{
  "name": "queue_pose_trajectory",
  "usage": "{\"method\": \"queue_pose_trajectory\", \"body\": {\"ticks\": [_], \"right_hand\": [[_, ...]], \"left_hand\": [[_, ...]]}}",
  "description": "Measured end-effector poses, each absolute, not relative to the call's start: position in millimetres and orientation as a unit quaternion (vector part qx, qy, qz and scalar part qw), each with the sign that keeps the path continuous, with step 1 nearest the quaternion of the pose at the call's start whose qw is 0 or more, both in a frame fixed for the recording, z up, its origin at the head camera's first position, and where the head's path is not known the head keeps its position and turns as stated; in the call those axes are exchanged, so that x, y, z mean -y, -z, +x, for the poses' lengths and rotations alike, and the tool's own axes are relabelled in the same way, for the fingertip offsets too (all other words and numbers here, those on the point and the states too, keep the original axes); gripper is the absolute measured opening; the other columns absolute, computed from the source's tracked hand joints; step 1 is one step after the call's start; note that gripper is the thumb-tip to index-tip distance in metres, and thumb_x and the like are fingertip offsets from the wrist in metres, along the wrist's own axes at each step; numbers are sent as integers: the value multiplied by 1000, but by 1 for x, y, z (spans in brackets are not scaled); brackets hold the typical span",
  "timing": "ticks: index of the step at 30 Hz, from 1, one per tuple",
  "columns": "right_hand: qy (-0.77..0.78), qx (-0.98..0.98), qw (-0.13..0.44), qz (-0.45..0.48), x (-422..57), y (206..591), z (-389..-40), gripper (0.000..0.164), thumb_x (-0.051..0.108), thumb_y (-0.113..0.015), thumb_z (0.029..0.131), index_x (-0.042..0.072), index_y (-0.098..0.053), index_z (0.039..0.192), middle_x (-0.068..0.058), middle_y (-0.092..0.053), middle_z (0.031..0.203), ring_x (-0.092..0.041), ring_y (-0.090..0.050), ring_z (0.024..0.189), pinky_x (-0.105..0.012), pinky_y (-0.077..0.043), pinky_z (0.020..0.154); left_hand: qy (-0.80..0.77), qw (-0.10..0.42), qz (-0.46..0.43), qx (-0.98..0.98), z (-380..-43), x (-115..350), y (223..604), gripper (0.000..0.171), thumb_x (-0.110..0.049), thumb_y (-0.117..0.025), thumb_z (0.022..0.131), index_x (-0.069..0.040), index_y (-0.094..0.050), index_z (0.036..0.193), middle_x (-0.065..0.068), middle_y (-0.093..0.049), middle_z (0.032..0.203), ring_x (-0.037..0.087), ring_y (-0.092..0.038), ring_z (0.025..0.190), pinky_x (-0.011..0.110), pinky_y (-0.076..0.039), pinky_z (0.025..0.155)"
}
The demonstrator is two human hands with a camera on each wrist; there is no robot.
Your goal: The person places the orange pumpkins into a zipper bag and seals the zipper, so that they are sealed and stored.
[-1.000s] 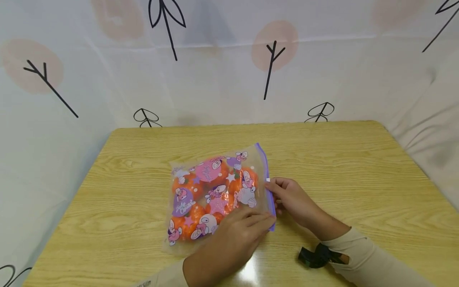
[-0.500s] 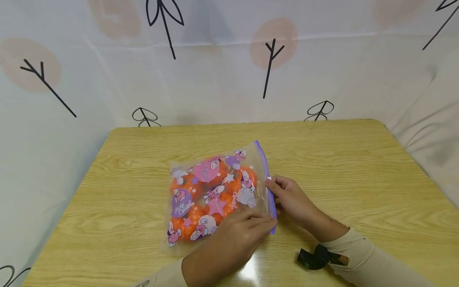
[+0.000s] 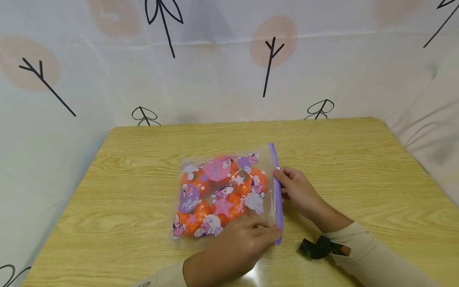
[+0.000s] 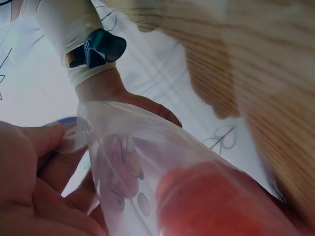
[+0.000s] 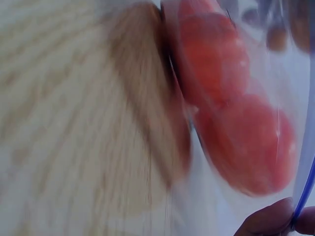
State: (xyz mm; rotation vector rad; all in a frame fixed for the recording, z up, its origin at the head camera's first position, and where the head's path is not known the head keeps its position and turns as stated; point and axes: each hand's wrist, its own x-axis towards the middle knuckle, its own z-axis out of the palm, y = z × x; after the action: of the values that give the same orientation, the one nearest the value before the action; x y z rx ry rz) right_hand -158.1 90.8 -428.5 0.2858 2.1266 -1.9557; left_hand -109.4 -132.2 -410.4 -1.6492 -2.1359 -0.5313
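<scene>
A see-through zip bag (image 3: 195, 187) printed with pink and purple cartoon shells and stars lies in the middle of the table in the head view. Inside it are several rounded, lumpy orange things (image 5: 256, 147), with a bit of green showing. A purple zip strip (image 3: 277, 191) runs along its right edge. My left hand (image 3: 238, 245) pinches the near end of that strip and covers the bag's near right part. Higher up the strip, my right hand (image 3: 299, 191) pinches it near a small white slider, thumb on top; its other fingers are partly hidden.
The wood-grain table (image 3: 358, 167) reaches back to a white cloth (image 3: 215, 83) with line drawings and pale pink circles. A black wrist camera (image 3: 315, 247) is strapped at the right sleeve, close over the table.
Both hands have shifted a little to the right, drawing the bag along with them. The zip edge stands straighter in the head view, and both hands keep their grip on it.
</scene>
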Motion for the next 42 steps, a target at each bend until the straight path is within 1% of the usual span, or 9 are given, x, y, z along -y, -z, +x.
{"method": "queue_pose_trajectory", "body": {"ticks": [5, 7, 14, 16, 19, 26, 31, 38, 42], "right_hand": [[675, -724, 103, 98, -98, 430, -163, 34, 34, -41, 107, 3, -49, 99, 1, -56, 82, -9, -55, 71, -23, -47, 54], [676, -724, 100, 96, -101, 431, -164, 34, 35, -40, 107, 3, -49, 98, 1, -56, 82, -8, -55, 71, -23, -47, 55], [673, -727, 98, 99, -111, 433, -170, 37, 38, -40, 107, 2, -50, 103, 3, -57, 86, -8, -55, 74, -24, -48, 56], [675, -725, 95, 99, -114, 434, -172, 36, 37, -40, 107, 3, -51, 101, 3, -57, 85, -7, -54, 73, -24, -48, 57], [676, -724, 94, 100, -118, 436, -175, 36, 37, -41, 107, 3, -50, 101, 4, -57, 86, -7, -55, 73, -23, -48, 57], [662, -736, 87, 111, -123, 442, -176, 39, 40, -41, 106, 2, -50, 106, 3, -59, 93, -8, -56, 78, -23, -48, 58], [662, -737, 80, 111, -122, 442, -176, 39, 41, -40, 106, 3, -49, 105, 2, -58, 95, -9, -56, 79, -23, -48, 58], [664, -736, 59, 117, -122, 442, -175, 40, 42, -41, 105, 2, -49, 107, 2, -58, 98, -9, -58, 82, -23, -50, 61], [663, -733, 64, 137, -121, 442, -172, 41, 43, -43, 104, 3, -52, 110, 5, -59, 97, -8, -59, 83, -24, -52, 65]], "left_hand": [[182, 185, -602, 755, -107, 131, 410, 20, -18, -67, 94, -17, -73, 113, -11, -75, 108, 6, -66, 104, 18, -50, 95], [182, 171, -602, 758, -105, 131, 410, 20, -19, -67, 94, -18, -73, 113, -11, -75, 109, 6, -66, 103, 18, -50, 94], [169, 154, -610, 759, -104, 130, 409, 19, -21, -66, 95, -20, -72, 113, -12, -74, 113, 5, -66, 103, 17, -50, 92], [170, 136, -608, 764, -103, 130, 409, 19, -22, -65, 96, -21, -72, 113, -12, -74, 113, 4, -66, 105, 17, -50, 94], [152, 122, -612, 767, -103, 130, 407, 19, -24, -63, 97, -23, -72, 115, -13, -74, 113, 3, -65, 108, 17, -49, 95], [138, 67, -625, 765, -101, 133, 404, 25, -25, -57, 102, -20, -70, 121, -11, -72, 119, 4, -64, 113, 17, -48, 99], [130, 63, -627, 765, -100, 134, 405, 25, -25, -56, 102, -20, -70, 123, -10, -71, 122, 5, -64, 114, 18, -47, 101], [139, 76, -620, 768, -98, 132, 407, 25, -26, -59, 101, -21, -70, 122, -11, -71, 121, 4, -65, 113, 18, -47, 101], [149, 63, -612, 774, -96, 133, 407, 28, -25, -60, 100, -21, -68, 126, -11, -70, 124, 4, -63, 116, 18, -47, 101]]}}
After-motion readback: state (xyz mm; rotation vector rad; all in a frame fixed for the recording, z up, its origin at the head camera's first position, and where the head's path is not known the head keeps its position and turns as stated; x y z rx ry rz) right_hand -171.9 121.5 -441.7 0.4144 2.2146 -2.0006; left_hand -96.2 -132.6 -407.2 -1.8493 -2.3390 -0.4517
